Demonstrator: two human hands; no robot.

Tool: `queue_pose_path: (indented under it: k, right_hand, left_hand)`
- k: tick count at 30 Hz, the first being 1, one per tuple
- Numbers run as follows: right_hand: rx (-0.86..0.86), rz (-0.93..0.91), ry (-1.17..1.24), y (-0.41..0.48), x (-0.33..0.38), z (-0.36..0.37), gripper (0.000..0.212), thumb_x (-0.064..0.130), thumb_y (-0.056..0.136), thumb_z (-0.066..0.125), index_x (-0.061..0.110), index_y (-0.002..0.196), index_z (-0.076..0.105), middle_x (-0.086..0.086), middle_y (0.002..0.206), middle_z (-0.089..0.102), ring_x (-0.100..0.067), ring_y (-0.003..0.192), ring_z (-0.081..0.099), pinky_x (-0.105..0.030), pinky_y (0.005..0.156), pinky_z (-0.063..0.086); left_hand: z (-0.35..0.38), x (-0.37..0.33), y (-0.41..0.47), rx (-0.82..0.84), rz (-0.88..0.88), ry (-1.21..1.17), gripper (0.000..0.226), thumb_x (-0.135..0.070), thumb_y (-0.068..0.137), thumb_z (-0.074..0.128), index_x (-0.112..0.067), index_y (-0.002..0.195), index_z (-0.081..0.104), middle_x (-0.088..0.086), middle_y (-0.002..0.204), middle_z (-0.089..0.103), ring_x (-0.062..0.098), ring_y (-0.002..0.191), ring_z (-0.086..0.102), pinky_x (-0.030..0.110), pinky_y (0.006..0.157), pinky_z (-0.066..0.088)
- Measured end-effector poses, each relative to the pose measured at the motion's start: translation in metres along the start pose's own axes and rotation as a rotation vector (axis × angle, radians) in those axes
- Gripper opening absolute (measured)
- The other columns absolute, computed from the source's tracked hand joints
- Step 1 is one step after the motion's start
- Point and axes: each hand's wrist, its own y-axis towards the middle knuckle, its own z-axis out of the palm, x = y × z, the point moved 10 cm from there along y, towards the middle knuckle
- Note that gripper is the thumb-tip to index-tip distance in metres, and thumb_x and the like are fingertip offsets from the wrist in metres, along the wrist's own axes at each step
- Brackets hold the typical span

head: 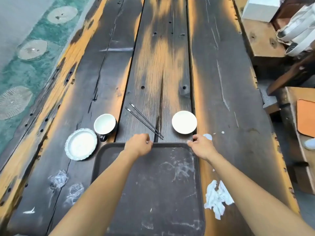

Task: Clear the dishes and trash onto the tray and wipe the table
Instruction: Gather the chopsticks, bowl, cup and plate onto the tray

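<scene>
Where scorched planks form the table (221, 82), a dark tray (153, 193) sits. Left hand (139, 144) and right hand (202, 146) curl on its far rim. Teal patterned floor (25, 68) lies left.

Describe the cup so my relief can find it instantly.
Start at the dark tray's far left corner. Just beyond it stands the cup, between the scalloped white plate and the black chopsticks. Only it has a black outside and a handle.
</scene>
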Motion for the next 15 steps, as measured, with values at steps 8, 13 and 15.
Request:
queue_pose_path:
  k: [8, 13, 15]
  right_hand:
    - [-0.118, 0.180, 0.530, 0.037, -0.009, 0.007, 0.036, 0.031, 0.092, 0.060, 0.014, 0.123, 0.057, -0.002, 0.102, 0.069, -0.020, 0.082, 0.073, -0.045, 0.084, 0.059]
    - [-0.188, 0.241, 0.726, 0.050, -0.016, 0.012, 0.043, 0.020, 0.096, 0.060, 0.011, 0.137, 0.050, -0.004, 0.124, 0.060, -0.020, 0.088, 0.073, -0.039, 0.085, 0.059]
    - [-0.202, 0.251, 0.767, 0.051, -0.017, 0.011, 0.041, 0.014, 0.097, 0.059, 0.011, 0.137, 0.051, -0.006, 0.127, 0.060, -0.020, 0.089, 0.073, -0.034, 0.081, 0.060]
  left_hand:
    - [-0.007, 0.032, 0.080, -0.032, -0.261, -0.109, 0.039, -0.042, 0.093, 0.054, -0.008, 0.110, 0.060, 0.018, 0.121, 0.064, 0.038, 0.113, 0.060, 0.039, 0.089, 0.048]
    - [-0.009, 0.044, 0.120, -0.102, -0.377, -0.203, 0.065, -0.058, 0.090, 0.057, -0.002, 0.125, 0.055, 0.017, 0.125, 0.063, 0.038, 0.118, 0.059, 0.042, 0.090, 0.049]
    - [-0.014, 0.042, 0.131, -0.130, -0.380, -0.241, 0.060, -0.049, 0.090, 0.064, -0.002, 0.125, 0.052, 0.017, 0.124, 0.064, 0.038, 0.116, 0.060, 0.042, 0.088, 0.049]
